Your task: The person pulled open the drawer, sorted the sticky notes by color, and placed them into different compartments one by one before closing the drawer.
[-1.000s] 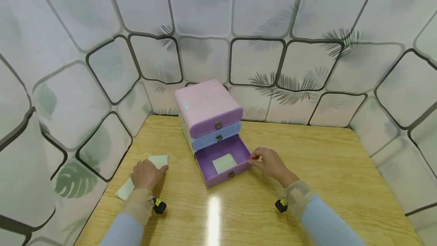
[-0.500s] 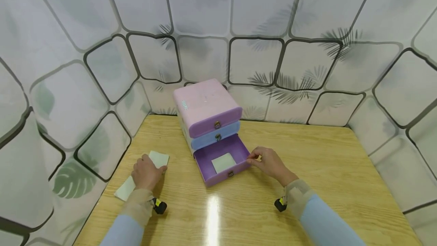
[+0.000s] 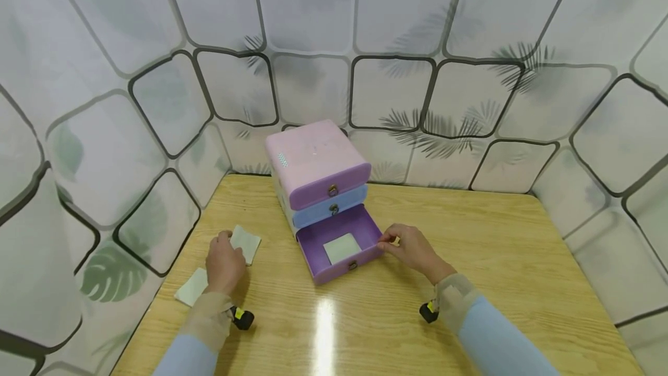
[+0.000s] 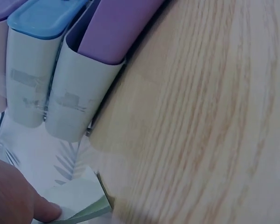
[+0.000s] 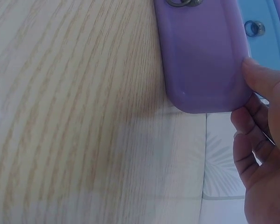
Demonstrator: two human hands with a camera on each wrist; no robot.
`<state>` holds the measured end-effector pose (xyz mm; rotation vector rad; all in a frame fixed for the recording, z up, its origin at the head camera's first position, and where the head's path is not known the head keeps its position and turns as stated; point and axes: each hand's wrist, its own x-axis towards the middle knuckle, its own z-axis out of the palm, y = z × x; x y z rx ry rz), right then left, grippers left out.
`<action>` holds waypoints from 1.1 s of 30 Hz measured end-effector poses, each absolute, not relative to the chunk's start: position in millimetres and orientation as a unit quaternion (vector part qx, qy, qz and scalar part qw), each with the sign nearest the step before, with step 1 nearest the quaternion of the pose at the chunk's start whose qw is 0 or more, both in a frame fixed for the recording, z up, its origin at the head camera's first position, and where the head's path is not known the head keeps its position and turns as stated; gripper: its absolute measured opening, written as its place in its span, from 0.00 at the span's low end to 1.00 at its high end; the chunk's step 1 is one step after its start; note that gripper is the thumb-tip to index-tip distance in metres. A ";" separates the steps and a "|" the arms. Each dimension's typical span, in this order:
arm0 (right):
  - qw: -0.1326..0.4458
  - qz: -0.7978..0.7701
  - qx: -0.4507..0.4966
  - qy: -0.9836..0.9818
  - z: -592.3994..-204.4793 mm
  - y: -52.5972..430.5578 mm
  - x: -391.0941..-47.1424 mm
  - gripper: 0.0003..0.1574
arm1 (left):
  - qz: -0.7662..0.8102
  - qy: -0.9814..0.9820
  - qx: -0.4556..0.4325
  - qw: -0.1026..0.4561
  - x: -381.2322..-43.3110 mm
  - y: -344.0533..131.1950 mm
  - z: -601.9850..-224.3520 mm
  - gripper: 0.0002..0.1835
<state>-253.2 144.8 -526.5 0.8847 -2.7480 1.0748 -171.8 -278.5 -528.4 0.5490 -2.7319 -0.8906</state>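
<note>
In the head view my left hand holds a folded pale green cloth at the left of the table. Its thumb lies on the layered cloth in the left wrist view; the other fingers are mostly hidden. A second pale green folded cloth lies by the left wrist. My right hand pinches the front right corner of a pulled-out purple drawer, thumb over the rim in the right wrist view. Inside that drawer rests a flat pale green folded piece.
The drawer is the lowest of a small chest with a pink top. Above it are a shut blue drawer and a shut purple one, with metal ring pulls. Patterned curtain surrounds the wooden table.
My left hand has shifted slightly forward and turned, and the cloth at its fingers has come apart from the one by the wrist. The right hand and drawer stay put.
</note>
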 end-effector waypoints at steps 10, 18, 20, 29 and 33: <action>0.025 0.346 0.286 -0.893 -526.6 145.0 -255.5 0.06 | -0.296 -0.930 0.147 0.158 -162.5 -267.2 -513.4 0.19; 0.028 0.350 0.288 -0.891 -526.1 145.6 -255.1 0.06 | -0.298 -0.933 0.066 0.190 -152.4 -245.2 -488.6 0.17; 0.030 0.350 0.291 -0.890 -525.9 145.6 -254.7 0.06 | -0.295 -0.933 0.040 0.200 -150.2 -240.1 -482.9 0.17; 0.024 0.344 0.285 -0.894 -525.4 146.1 -255.5 0.06 | -0.280 -0.924 -0.046 0.255 -146.1 -218.0 -460.0 0.16; 0.023 0.346 0.285 -0.894 -525.7 146.0 -255.8 0.05 | -0.283 -0.918 -0.076 0.266 -145.7 -207.1 -452.1 0.17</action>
